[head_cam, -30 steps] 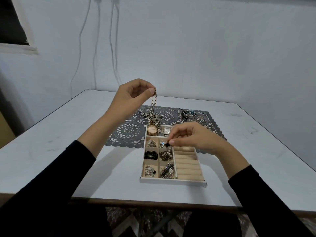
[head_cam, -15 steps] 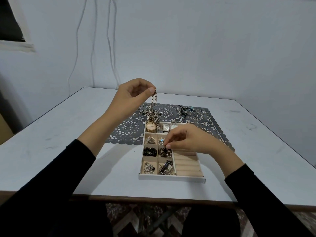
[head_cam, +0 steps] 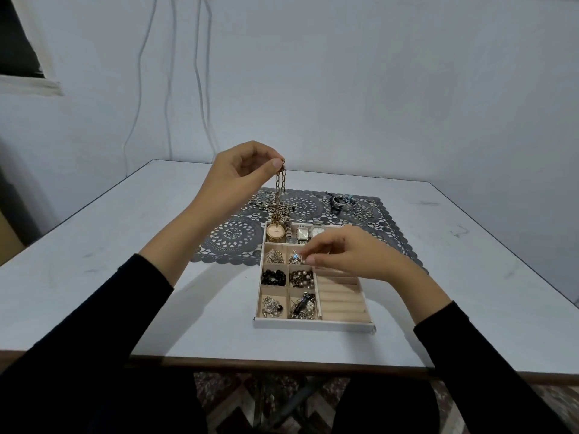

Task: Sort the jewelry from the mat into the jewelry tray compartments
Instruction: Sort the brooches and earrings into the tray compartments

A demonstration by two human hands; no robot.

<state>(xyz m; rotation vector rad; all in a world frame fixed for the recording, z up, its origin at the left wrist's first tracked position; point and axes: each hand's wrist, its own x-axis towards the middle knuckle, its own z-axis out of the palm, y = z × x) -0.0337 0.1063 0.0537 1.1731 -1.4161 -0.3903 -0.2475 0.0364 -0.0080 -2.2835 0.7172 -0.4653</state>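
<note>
My left hand is raised above the table and pinches the top of a gold chain, which hangs down toward the grey lace mat. A white jewelry tray sits in front of the mat, its small compartments holding watches, beads and brooches. My right hand hovers over the tray's upper middle, fingertips curled together beside a small blue-stoned piece; whether they grip anything is unclear. Bracelets and rings lie on the mat's far right.
The tray's right side has padded ring rolls with nothing on them. The white table stretches wide to both sides. Cables hang down the wall behind.
My right hand has drifted slightly back, from the middle compartments toward the tray's upper row. The left hand keeps the chain hanging in the same place.
</note>
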